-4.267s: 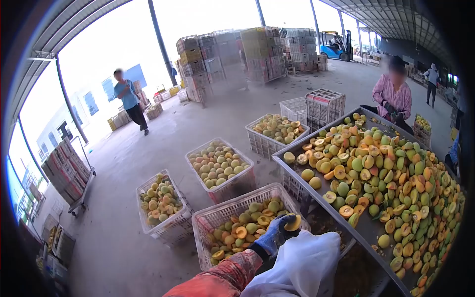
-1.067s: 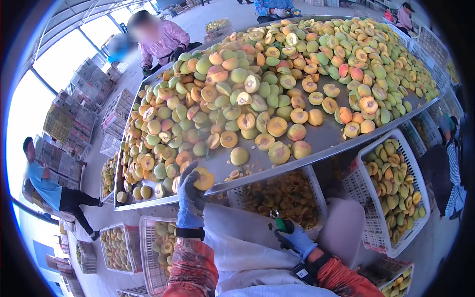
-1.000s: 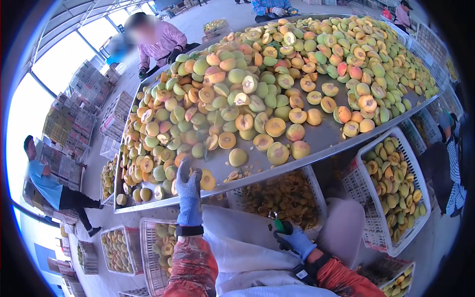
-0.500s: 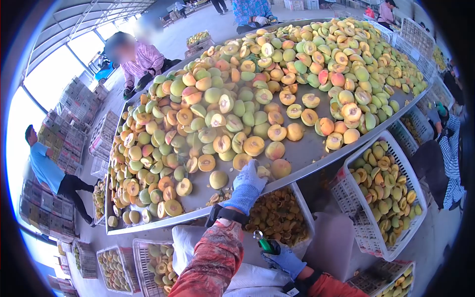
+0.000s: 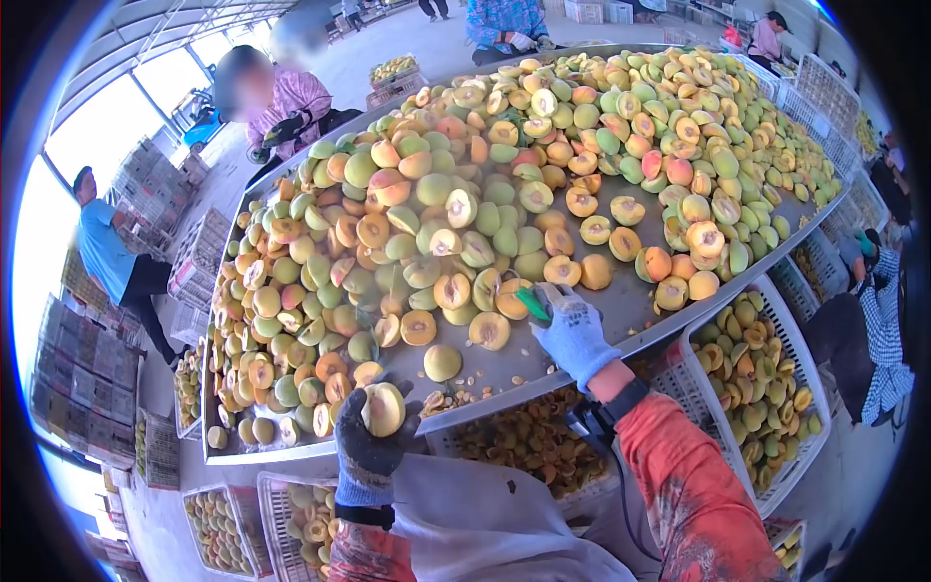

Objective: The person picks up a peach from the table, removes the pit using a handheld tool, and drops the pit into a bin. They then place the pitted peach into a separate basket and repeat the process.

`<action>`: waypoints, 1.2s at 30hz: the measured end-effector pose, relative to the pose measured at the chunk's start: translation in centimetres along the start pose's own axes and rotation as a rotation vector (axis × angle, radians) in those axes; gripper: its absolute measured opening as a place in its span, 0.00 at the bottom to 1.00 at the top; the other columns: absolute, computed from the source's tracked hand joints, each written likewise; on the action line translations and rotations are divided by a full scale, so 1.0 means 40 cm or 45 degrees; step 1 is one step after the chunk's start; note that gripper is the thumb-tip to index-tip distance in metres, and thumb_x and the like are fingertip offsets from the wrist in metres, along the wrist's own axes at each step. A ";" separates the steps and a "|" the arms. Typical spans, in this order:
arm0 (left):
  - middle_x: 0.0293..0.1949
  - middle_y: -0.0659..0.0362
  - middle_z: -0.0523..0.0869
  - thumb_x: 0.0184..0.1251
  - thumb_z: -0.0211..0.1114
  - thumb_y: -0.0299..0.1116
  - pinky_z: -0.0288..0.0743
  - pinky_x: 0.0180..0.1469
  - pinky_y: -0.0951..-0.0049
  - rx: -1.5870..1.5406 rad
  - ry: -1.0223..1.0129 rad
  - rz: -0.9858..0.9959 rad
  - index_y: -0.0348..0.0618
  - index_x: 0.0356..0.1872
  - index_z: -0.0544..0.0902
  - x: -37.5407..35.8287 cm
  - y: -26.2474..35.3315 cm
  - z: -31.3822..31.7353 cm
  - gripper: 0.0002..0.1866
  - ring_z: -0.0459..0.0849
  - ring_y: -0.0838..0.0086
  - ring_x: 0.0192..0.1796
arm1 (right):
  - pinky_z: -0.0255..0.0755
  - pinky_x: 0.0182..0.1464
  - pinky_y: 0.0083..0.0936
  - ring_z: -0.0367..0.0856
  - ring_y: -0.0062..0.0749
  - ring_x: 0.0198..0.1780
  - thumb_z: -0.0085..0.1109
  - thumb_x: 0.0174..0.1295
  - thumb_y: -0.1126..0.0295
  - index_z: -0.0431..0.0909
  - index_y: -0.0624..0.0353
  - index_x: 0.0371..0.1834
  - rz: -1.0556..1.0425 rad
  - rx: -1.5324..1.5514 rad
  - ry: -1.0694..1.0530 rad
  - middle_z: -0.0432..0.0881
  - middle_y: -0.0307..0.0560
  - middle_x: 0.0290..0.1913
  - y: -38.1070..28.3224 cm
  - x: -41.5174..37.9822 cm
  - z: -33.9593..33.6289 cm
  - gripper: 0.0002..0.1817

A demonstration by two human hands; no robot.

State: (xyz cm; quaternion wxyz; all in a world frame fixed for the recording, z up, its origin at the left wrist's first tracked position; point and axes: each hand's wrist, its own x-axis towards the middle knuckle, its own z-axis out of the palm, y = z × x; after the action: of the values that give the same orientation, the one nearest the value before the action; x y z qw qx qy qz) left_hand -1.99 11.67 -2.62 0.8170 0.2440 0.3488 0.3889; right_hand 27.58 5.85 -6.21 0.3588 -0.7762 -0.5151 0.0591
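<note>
My left hand, in a dark-palmed glove, is at the near edge of the metal table. Its fingers are closed round a peach half, pale cut face up. My right hand, in a blue glove, hangs over the table to the right. It grips a green-handled pitting tool; the tool's metal end is hidden. Beyond both hands lies a heap of halved peaches, some with pits in them. A single peach rests between the hands, beside small loose pits.
Below the table's front edge stands a crate of brownish scraps. A white crate of peach halves is at the right, with more crates at lower left. Co-workers sit round the table; a person in blue stands left.
My left hand has drawn back left from the table and now holds a peach half. My right hand has risen from below the edge to over the table, still holding the pitting tool.
</note>
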 end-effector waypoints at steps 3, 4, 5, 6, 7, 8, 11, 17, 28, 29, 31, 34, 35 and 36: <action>0.50 0.47 0.78 0.62 0.55 0.52 0.81 0.41 0.58 -0.065 0.103 -0.008 0.43 0.58 0.70 -0.030 0.017 -0.053 0.29 0.82 0.53 0.42 | 0.70 0.47 0.45 0.74 0.47 0.52 0.64 0.48 0.60 0.73 0.44 0.52 -0.031 -0.347 -0.118 0.74 0.49 0.50 -0.008 0.086 0.074 0.25; 0.51 0.47 0.77 0.62 0.55 0.51 0.80 0.44 0.56 -0.054 0.120 0.018 0.42 0.59 0.69 -0.037 0.017 -0.068 0.29 0.81 0.53 0.44 | 0.70 0.47 0.45 0.74 0.47 0.52 0.64 0.48 0.60 0.73 0.44 0.52 -0.029 -0.351 -0.124 0.74 0.49 0.50 -0.012 0.095 0.091 0.25; 0.51 0.46 0.77 0.61 0.55 0.50 0.79 0.46 0.54 -0.047 0.142 0.052 0.42 0.59 0.69 -0.045 0.019 -0.079 0.29 0.81 0.52 0.46 | 0.69 0.48 0.46 0.73 0.47 0.53 0.64 0.48 0.59 0.73 0.42 0.53 -0.012 -0.439 -0.184 0.73 0.49 0.51 -0.022 0.102 0.109 0.26; 0.52 0.45 0.76 0.61 0.55 0.48 0.77 0.50 0.53 -0.065 0.126 0.040 0.41 0.59 0.69 -0.051 0.022 -0.087 0.29 0.79 0.52 0.48 | 0.69 0.48 0.47 0.72 0.48 0.54 0.64 0.47 0.57 0.72 0.40 0.54 -0.001 -0.525 -0.244 0.72 0.50 0.52 -0.035 0.107 0.128 0.27; 0.52 0.45 0.76 0.61 0.55 0.46 0.75 0.54 0.52 -0.084 0.110 0.031 0.40 0.59 0.68 -0.058 0.025 -0.091 0.28 0.78 0.51 0.51 | 0.69 0.48 0.47 0.72 0.48 0.54 0.64 0.47 0.57 0.72 0.40 0.54 -0.018 -0.526 -0.254 0.72 0.50 0.52 -0.037 0.100 0.145 0.27; 0.53 0.44 0.75 0.58 0.58 0.39 0.70 0.59 0.52 -0.199 0.063 0.036 0.39 0.59 0.67 -0.064 0.023 -0.098 0.28 0.75 0.48 0.54 | 0.69 0.48 0.47 0.72 0.49 0.53 0.64 0.48 0.57 0.72 0.39 0.54 -0.112 -0.603 -0.198 0.71 0.50 0.52 -0.043 0.088 0.141 0.27; 0.53 0.43 0.75 0.55 0.60 0.34 0.70 0.60 0.52 -0.237 -0.047 0.004 0.39 0.60 0.66 -0.060 0.015 -0.126 0.29 0.74 0.46 0.54 | 0.70 0.47 0.46 0.72 0.50 0.52 0.64 0.48 0.57 0.73 0.39 0.53 -0.168 -0.718 -0.316 0.70 0.52 0.53 -0.058 0.083 0.117 0.25; 0.52 0.45 0.76 0.54 0.61 0.31 0.77 0.52 0.55 -0.268 -0.071 -0.011 0.41 0.60 0.66 -0.093 0.017 -0.111 0.29 0.77 0.48 0.52 | 0.72 0.48 0.41 0.77 0.48 0.50 0.62 0.50 0.56 0.72 0.50 0.54 0.079 -0.381 -0.645 0.76 0.59 0.50 -0.084 0.049 0.084 0.27; 0.48 0.47 0.79 0.57 0.60 0.36 0.81 0.45 0.64 -0.247 -0.004 -0.013 0.41 0.54 0.72 -0.104 -0.011 -0.080 0.22 0.80 0.54 0.48 | 0.70 0.21 0.24 0.75 0.27 0.21 0.69 0.49 0.68 0.76 0.57 0.40 0.644 1.674 -0.087 0.79 0.41 0.26 -0.031 0.029 0.013 0.16; 0.48 0.47 0.79 0.58 0.60 0.37 0.81 0.44 0.64 -0.242 0.019 -0.011 0.41 0.54 0.72 -0.104 -0.015 -0.079 0.22 0.81 0.55 0.47 | 0.70 0.21 0.24 0.76 0.27 0.20 0.68 0.51 0.67 0.76 0.56 0.42 0.648 1.953 -0.077 0.79 0.41 0.26 -0.078 0.022 -0.057 0.16; 0.48 0.47 0.79 0.58 0.60 0.38 0.81 0.43 0.65 -0.269 0.019 -0.012 0.42 0.54 0.73 -0.112 -0.023 -0.068 0.22 0.81 0.57 0.45 | 0.72 0.21 0.23 0.77 0.27 0.21 0.66 0.54 0.64 0.74 0.55 0.45 0.633 1.746 0.146 0.79 0.42 0.30 -0.118 0.005 -0.139 0.17; 0.47 0.48 0.80 0.59 0.59 0.41 0.80 0.39 0.69 -0.303 -0.062 0.003 0.43 0.54 0.73 -0.115 -0.029 -0.090 0.23 0.81 0.60 0.40 | 0.69 0.18 0.18 0.76 0.23 0.22 0.63 0.57 0.67 0.73 0.55 0.47 0.630 1.518 0.085 0.78 0.40 0.33 -0.120 -0.097 -0.152 0.15; 0.47 0.48 0.80 0.60 0.59 0.42 0.80 0.37 0.71 -0.310 -0.153 0.006 0.44 0.55 0.73 -0.119 -0.035 -0.103 0.23 0.81 0.63 0.38 | 0.68 0.18 0.17 0.76 0.21 0.22 0.63 0.57 0.69 0.73 0.55 0.46 0.587 1.465 -0.004 0.77 0.40 0.34 -0.118 -0.151 -0.137 0.15; 0.46 0.48 0.80 0.61 0.58 0.45 0.78 0.36 0.70 -0.339 -0.113 0.020 0.43 0.55 0.73 -0.128 -0.040 -0.087 0.24 0.80 0.63 0.38 | 0.68 0.17 0.15 0.75 0.19 0.23 0.64 0.56 0.71 0.72 0.56 0.46 0.654 1.458 -0.096 0.77 0.39 0.34 -0.126 -0.213 -0.123 0.15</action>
State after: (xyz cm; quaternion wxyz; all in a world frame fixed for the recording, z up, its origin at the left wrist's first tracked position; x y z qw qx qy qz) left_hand -6.21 7.08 -3.95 0.8537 0.1532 0.2558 0.4270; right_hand 22.08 -2.69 -1.83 0.6735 -0.5574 -0.2112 0.4371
